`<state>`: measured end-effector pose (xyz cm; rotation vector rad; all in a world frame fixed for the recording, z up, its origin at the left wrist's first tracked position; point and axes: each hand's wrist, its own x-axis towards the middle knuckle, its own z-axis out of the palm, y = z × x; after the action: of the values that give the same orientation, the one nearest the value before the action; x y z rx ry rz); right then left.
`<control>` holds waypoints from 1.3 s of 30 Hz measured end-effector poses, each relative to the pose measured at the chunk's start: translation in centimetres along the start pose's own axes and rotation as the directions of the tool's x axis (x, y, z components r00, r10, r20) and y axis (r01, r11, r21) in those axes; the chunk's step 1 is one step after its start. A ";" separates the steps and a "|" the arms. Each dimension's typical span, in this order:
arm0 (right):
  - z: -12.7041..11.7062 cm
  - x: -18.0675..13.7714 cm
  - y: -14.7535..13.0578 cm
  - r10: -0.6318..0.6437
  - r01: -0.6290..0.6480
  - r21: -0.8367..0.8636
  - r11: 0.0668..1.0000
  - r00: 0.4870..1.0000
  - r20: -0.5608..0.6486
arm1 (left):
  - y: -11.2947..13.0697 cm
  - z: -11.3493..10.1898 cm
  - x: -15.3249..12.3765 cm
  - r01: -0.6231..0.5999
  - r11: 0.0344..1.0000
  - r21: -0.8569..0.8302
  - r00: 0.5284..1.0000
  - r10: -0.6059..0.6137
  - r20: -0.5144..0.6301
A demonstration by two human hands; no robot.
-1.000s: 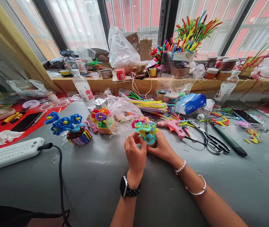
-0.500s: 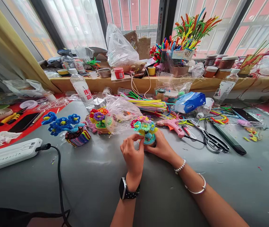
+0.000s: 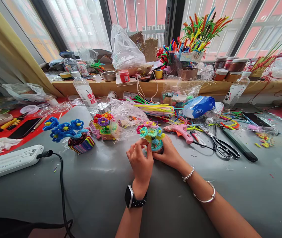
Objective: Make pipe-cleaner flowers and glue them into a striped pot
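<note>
A small pot of pipe-cleaner flowers [image 3: 157, 144] stands on the grey table in front of me, with pink, mint and yellow blooms over a teal body. Its right side and base are wrapped by my right hand [image 3: 168, 152]. From the left, my left hand [image 3: 141, 158] pinches at the pot's edge just under the blooms, where a bit of yellow shows by the thumb. The fingertips partly hide what is pinched. To the left are a pot with red, orange and purple flowers [image 3: 103, 127] and a striped pot with blue flowers [image 3: 80, 142].
A pink glue gun [image 3: 184, 135], scissors [image 3: 224, 147] and a dark green cutter [image 3: 240, 145] lie to the right. Behind are a bundle of pipe cleaners [image 3: 156, 109] and a blue tissue pack [image 3: 199, 106]. At left sits a white power strip [image 3: 12, 162] with a black cable.
My left hand has shifted slightly right and up against the pot, its pinch now closer under the blooms. The right hand keeps its hold.
</note>
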<state>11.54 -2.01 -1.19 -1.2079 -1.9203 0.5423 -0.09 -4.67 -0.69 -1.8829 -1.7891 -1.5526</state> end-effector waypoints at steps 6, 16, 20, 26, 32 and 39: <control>0.0 0.0 0.0 -0.003 0.003 0.001 1.000 1.000 0.006 | -0.1 -0.2 0.0 -0.022 1.000 -0.012 1.000 0.022 -0.022; 0.1 0.0 0.3 -0.002 0.002 -0.024 1.000 1.000 0.006 | -0.2 -0.6 0.0 -0.047 0.999 -0.009 0.998 0.046 -0.037; 0.1 -0.1 0.1 -0.007 0.007 -0.022 1.000 1.000 -0.001 | -0.2 -0.5 0.1 -0.021 0.999 0.042 0.998 0.024 -0.058; 0.1 -0.1 0.1 0.001 -0.001 -0.026 1.000 1.000 -0.003 | -0.5 -0.2 0.0 -0.002 0.997 0.073 0.999 0.005 -0.045; 0.1 -0.1 0.1 0.002 -0.002 -0.031 1.000 1.000 0.001 | -0.6 0.0 0.0 0.011 0.999 0.040 1.000 -0.010 -0.028; 0.0 -0.1 0.1 0.002 -0.002 -0.015 1.000 1.000 0.002 | -0.7 0.0 0.0 0.007 1.000 0.012 1.000 -0.007 -0.025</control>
<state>11.57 -2.08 -1.29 -1.2196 -1.9281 0.5312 -0.66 -4.43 -1.03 -1.8448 -1.7929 -1.5568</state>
